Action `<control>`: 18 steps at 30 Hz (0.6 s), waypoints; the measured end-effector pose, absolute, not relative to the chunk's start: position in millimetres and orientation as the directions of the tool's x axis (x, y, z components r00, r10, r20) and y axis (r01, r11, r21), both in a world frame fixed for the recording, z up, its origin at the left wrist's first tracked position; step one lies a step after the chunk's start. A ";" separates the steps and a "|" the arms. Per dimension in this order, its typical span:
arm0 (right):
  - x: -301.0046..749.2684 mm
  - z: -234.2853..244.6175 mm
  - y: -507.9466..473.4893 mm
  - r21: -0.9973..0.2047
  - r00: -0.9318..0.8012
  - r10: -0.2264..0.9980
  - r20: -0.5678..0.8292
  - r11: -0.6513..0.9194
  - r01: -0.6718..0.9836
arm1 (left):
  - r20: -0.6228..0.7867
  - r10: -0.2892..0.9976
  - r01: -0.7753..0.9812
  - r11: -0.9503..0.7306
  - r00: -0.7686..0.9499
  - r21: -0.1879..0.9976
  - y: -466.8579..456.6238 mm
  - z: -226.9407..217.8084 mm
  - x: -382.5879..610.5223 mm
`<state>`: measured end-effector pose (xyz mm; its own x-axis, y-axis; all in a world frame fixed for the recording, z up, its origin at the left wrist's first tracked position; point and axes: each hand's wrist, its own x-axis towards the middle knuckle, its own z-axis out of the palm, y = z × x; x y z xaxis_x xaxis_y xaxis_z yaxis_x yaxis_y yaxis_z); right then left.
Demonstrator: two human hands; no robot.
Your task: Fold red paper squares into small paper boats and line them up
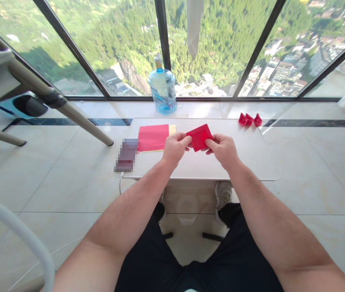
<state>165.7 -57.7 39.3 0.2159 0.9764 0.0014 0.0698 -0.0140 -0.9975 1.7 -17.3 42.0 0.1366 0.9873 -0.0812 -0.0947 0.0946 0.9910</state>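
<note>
A folded piece of red paper [199, 137] is held up over the low white table [197, 166], tilted a little, with crease lines on its face. At its left edge, my left hand [176, 147] pinches it between thumb and fingers. My right hand [223, 149] grips its lower right side, the thumb lying on the front. Behind my left hand, a stack of red paper sheets [152, 138] lies flat, with a yellow sheet [172, 129] showing at its right edge. Several small folded red paper shapes [250, 120] stand at the table's far right corner.
A phone-like object [126, 155], blurred out, lies at the table's left edge with a white cable [120, 184]. Beyond the table, a blue water jug [162, 90] stands by the window. A metal-legged frame [78, 121] rises on the left. A white curved tube [23, 231] is at lower left.
</note>
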 end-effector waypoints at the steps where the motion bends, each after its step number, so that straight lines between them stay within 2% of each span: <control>1: 166.5 41.3 -58.7 -0.997 0.188 0.982 0.008 -0.007 0.078 | -0.079 0.987 -0.104 0.095 0.142 0.990 -17.5 43.7 0.3; 6: 170.0 44.4 -61.3 -0.992 0.137 0.989 0.060 0.043 0.123 | -0.071 0.984 -0.111 0.090 0.164 0.990 -16.2 46.8 -3.1; 11: 174.1 44.8 -62.0 -0.994 0.004 1.000 0.027 0.027 0.102 | -0.022 0.983 -0.099 0.041 0.183 0.994 -15.7 45.3 -5.1; 18: 171.2 45.3 -63.9 -0.994 0.054 0.998 0.030 0.024 0.107 | -0.024 0.952 -0.084 0.053 0.305 0.995 -23.8 47.8 -4.8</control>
<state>171.2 -63.9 45.3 0.0541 0.9981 0.0303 0.1067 0.0244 -0.9940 -4.8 -23.8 47.8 0.3053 0.9519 -0.0245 -0.0840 0.0525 0.9951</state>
